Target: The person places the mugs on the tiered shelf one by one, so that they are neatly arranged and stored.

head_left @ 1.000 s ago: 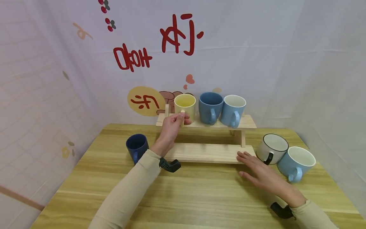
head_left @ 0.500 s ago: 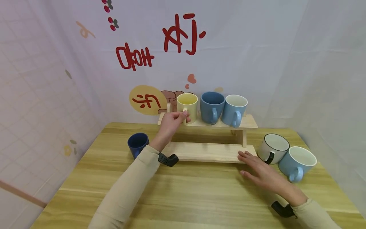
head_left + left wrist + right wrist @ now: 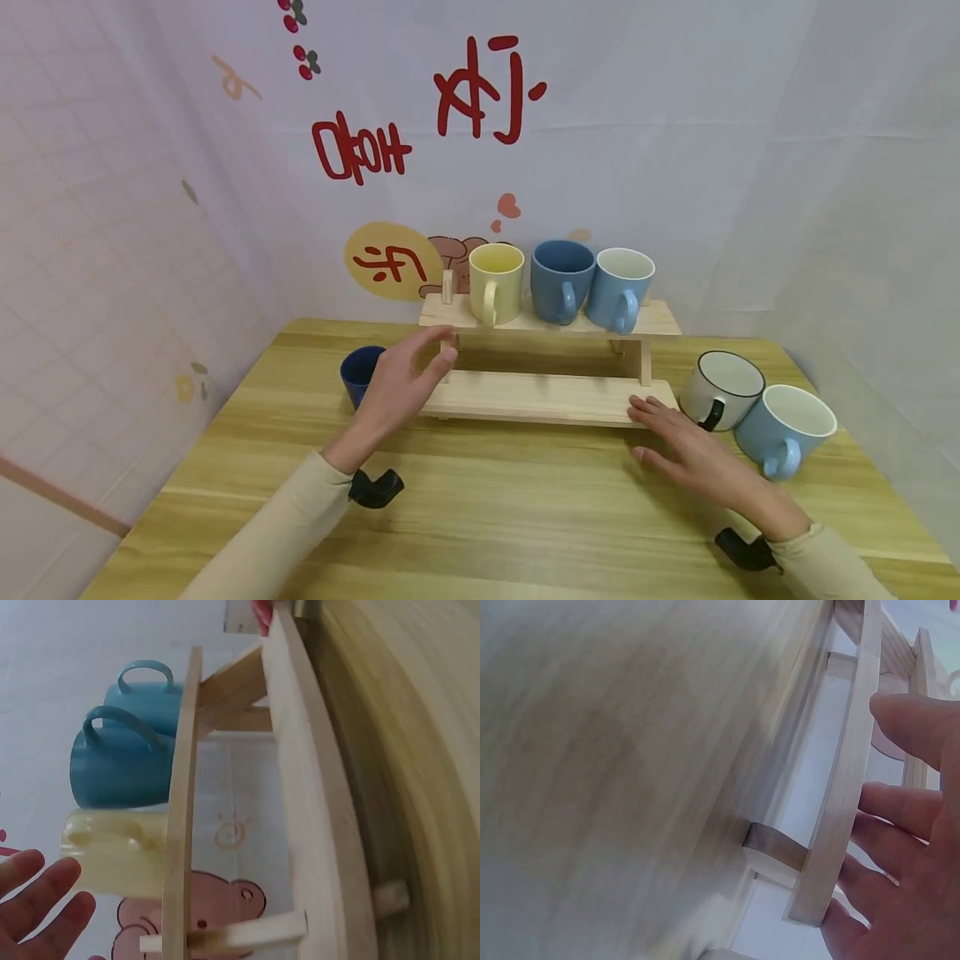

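Observation:
On the upper shelf of the wooden rack (image 3: 540,398) stand a yellow mug (image 3: 504,287), a dark blue mug (image 3: 553,292) and a light blue mug (image 3: 609,296), handles toward me. My left hand (image 3: 397,383) is in the air left of the rack, below and apart from the yellow mug, thumb and fingers spread and holding nothing. It partly hides a navy mug (image 3: 356,373) on the table. The fingers of my right hand (image 3: 697,467) rest on the right end of the lower shelf; the right wrist view shows the fingertips (image 3: 877,851) at its edge.
Right of the rack, a white mug with a black rim (image 3: 716,392) and another light blue mug (image 3: 780,427) stand side by side on the wooden table (image 3: 540,517). A printed white curtain (image 3: 637,100) hangs close behind the rack.
My left hand has let go of the yellow mug's handle and moved down and left. The yellow mug stays on the upper shelf. My right hand keeps its place on the lower shelf.

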`<state>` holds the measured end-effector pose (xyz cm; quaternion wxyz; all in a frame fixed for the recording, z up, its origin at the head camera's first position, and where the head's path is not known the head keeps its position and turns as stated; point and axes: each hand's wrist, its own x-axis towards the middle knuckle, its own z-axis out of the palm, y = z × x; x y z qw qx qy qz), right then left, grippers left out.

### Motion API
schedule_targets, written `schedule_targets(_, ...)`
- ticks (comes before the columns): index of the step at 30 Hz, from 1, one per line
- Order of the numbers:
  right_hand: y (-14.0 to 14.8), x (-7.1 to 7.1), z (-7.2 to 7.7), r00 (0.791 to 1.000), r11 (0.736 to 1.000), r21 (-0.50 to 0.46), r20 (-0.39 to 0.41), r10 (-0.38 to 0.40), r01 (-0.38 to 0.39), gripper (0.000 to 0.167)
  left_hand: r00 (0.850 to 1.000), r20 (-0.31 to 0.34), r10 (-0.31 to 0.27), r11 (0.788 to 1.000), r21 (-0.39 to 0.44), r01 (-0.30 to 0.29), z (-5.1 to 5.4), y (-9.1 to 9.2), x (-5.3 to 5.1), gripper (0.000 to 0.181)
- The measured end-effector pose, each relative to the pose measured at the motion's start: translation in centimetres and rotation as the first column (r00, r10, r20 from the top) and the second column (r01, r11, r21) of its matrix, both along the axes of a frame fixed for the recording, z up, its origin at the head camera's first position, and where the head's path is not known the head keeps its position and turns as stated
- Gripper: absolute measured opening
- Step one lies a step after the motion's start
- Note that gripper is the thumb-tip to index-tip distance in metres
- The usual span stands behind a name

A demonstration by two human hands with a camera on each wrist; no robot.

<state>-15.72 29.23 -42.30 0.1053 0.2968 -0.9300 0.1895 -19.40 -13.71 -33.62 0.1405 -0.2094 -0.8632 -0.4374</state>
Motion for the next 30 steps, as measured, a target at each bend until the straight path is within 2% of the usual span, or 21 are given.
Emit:
schedule_targets(7,-0.1,-0.1,0.0,1.0,1.0,0.01,0.027,-0.013,0.013,0.054,0.996,-0.09,0.026,0.999,-0.042,-0.03,-2.3,-3.0,1.9,0.043)
schedule_targets(13,-0.1,-0.2,0.1,0.999,1.0,0.005,0.037,-0.004,0.003,0.053,0.994,-0.106,0.01,1.0,-0.029,-0.013,-3.8,-5.9,3.1,0.043)
schedule_targets(16,-0.1,-0.2,0.2,0.999,1.0,-0.001,0.047,-0.005,0.005,0.053,0.994,-0.104,0.03,0.999,-0.012,-0.032,-4.4,-7.5,3.6,0.044)
schedule_targets(22,-0.1,-0.2,0.3,0.998,1.0,-0.011,0.064,-0.005,0.006,0.053,0.997,-0.046,0.066,0.995,0.077,-0.062,-5.4,-9.9,4.4,0.042)
schedule_targets(27,0.0,-0.2,0.0,0.998,1.0,-0.009,0.069,-0.003,0.004,0.053,0.996,0.048,0.071,0.985,0.156,-0.078,-6.1,-10.9,4.9,0.039)
schedule_targets(30,0.0,-0.2,-0.1,0.998,1.0,-0.011,0.058,0.0,0.001,0.053,0.99,0.121,0.079,0.976,0.191,-0.101,-6.6,-11.3,5.1,0.038)
